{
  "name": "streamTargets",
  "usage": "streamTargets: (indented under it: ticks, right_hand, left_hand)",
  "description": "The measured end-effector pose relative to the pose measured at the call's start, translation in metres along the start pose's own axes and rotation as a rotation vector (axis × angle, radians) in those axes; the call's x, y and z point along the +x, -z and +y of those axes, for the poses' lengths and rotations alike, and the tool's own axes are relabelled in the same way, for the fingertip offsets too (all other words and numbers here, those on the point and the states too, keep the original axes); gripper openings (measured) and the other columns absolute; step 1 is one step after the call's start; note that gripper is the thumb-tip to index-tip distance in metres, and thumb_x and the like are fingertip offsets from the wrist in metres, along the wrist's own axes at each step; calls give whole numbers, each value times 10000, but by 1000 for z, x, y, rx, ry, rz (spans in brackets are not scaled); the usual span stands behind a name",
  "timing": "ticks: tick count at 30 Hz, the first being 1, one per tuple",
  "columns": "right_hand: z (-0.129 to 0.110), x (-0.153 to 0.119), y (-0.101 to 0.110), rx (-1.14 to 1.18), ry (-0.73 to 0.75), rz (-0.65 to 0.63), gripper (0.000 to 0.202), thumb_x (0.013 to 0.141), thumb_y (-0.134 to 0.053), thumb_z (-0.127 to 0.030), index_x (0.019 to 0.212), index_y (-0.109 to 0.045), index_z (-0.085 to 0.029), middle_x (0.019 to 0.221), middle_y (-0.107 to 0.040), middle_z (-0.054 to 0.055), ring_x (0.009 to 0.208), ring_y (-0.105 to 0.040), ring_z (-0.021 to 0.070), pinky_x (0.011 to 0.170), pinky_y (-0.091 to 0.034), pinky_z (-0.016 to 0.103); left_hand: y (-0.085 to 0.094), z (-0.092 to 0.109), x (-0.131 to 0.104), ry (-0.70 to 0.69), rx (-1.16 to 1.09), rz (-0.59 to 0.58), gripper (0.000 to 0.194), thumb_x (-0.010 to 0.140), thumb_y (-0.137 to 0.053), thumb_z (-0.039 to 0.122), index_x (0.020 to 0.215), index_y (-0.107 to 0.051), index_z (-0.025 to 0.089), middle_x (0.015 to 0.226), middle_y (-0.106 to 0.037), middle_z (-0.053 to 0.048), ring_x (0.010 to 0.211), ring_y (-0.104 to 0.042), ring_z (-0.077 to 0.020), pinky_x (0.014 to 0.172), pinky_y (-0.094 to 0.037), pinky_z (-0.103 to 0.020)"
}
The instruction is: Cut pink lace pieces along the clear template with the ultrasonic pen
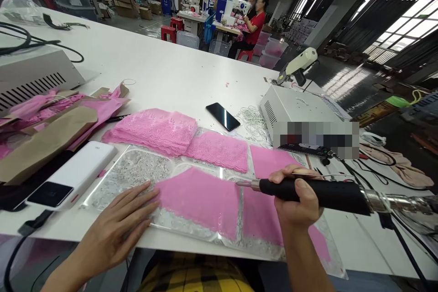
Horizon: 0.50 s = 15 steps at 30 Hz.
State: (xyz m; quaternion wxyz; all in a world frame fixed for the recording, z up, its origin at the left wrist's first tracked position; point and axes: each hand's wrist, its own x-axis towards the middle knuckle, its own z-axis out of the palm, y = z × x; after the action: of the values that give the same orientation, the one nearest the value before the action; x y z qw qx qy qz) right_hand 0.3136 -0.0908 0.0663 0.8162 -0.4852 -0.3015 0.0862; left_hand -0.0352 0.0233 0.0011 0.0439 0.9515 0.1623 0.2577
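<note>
My left hand (pixel 119 223) lies flat with its fingers stretched out, fingertips on the left edge of a pink fabric piece (pixel 201 200). That piece rests on a clear, scuffed plate (pixel 137 169). Wrapped round the black handle of a tool (pixel 328 194) is my right hand (pixel 299 196); the tool's metal tip touches or nearly touches the piece's upper right corner. More pink pieces (pixel 260 219) lie to the right, partly behind my right hand and the tool. A stack of pink lace (pixel 153 130) and a lace piece (pixel 219 150) sit along the plate's far side.
A phone (pixel 223 116) lies beyond the plate, beside tangled white cord (pixel 253 121). A grey box (pixel 297 109) with cables stands right. At left are a white power bank (pixel 75 173), brown and pink scraps (pixel 51 141) and a vented box (pixel 34 73). People sit at sewing machines behind.
</note>
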Motion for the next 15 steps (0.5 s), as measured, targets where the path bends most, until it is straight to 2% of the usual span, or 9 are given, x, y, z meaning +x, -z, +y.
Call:
streamTargets:
  ticks: [3, 6, 9, 11, 15]
  right_hand:
    - [-5, 6, 14, 9, 9, 41, 117, 644, -569, -255, 743, -565, -193, 712, -558, -18, 491, -543, 138, 502, -491, 346]
    - [-8, 11, 29, 5, -12, 62, 132, 621, -580, -261, 730, -558, -189, 708, -548, -16, 497, -539, 138, 515, -493, 351]
    - [-8, 14, 38, 20, -30, 82, 149, 610, -579, -264, 737, -553, -191, 704, -544, -16, 497, -533, 137, 515, -488, 349]
    - [-7, 15, 40, 29, -23, 82, 145, 609, -568, -263, 735, -558, -191, 699, -544, -16, 496, -528, 137, 506, -484, 347]
    - [-5, 16, 39, 61, 7, 56, 136, 638, -554, -251, 758, -573, -190, 711, -553, -11, 505, -536, 136, 513, -490, 346]
  left_hand:
    - [2, 10, 6, -20, -22, 41, 454, 867, -538, 135, 1313, -556, 220, 1393, -554, -70, 1369, -426, -290, 1090, -421, -451]
    - [-6, 40, 27, -70, -19, 80, 460, 861, -530, 76, 1302, -551, 204, 1329, -608, -78, 1357, -446, -265, 1082, -433, -437]
    - [-26, 83, 62, -125, -71, 118, 393, 869, -498, 36, 1237, -583, 146, 1255, -656, -94, 1337, -471, -235, 1097, -420, -401]
    - [-43, 110, 87, -160, -130, 97, 311, 895, -498, 88, 1182, -605, 139, 1216, -673, -95, 1287, -518, -220, 1087, -430, -388]
    - [-72, 144, 126, -194, -136, 47, 232, 923, -498, 175, 1108, -625, 115, 1193, -667, -114, 1188, -581, -240, 1044, -455, -394]
